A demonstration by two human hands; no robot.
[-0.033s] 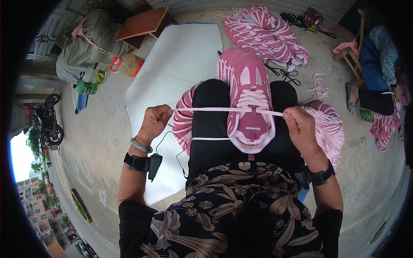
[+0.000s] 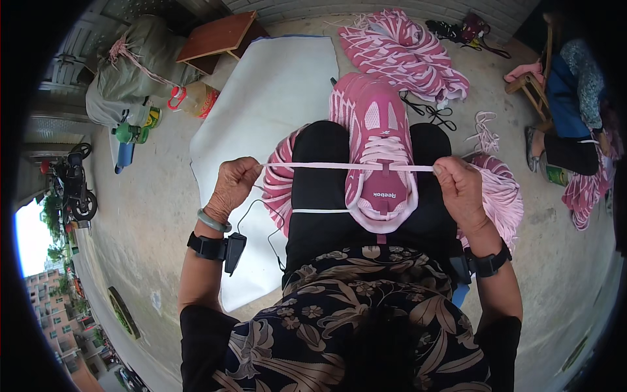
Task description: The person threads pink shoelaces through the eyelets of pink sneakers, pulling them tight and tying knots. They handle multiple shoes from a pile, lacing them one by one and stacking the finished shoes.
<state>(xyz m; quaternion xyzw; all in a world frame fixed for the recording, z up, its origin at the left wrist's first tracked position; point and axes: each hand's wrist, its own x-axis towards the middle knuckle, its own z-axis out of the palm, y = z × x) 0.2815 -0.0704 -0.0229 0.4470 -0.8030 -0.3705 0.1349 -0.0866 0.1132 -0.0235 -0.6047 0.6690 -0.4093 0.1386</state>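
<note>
A pink sneaker (image 2: 382,176) rests between my knees, toe pointing away, its tongue and opening facing me. A pale pink shoelace (image 2: 320,166) crosses its upper rows and passes through a loop on the tongue. My left hand (image 2: 236,183) pinches one end, left of the shoe above my knee. The other end is pinched by my right hand (image 2: 459,189), at about the same height on the right. Between the hands the lace is stretched taut and nearly level. Bundles of pink shoe uppers (image 2: 279,170) and pale laces (image 2: 499,199) lie beside my legs.
A white sheet (image 2: 261,98) covers the floor ahead and left. Beyond the shoe lies a big pile of pink uppers (image 2: 401,55). Bottles (image 2: 196,98), a wooden stool (image 2: 219,39) and sacks stand far left. A co-worker (image 2: 578,111) sits at far right.
My right hand has shifted slightly to the right and up, so the right part of the shoelace is longer and more level. My left hand has hardly moved.
</note>
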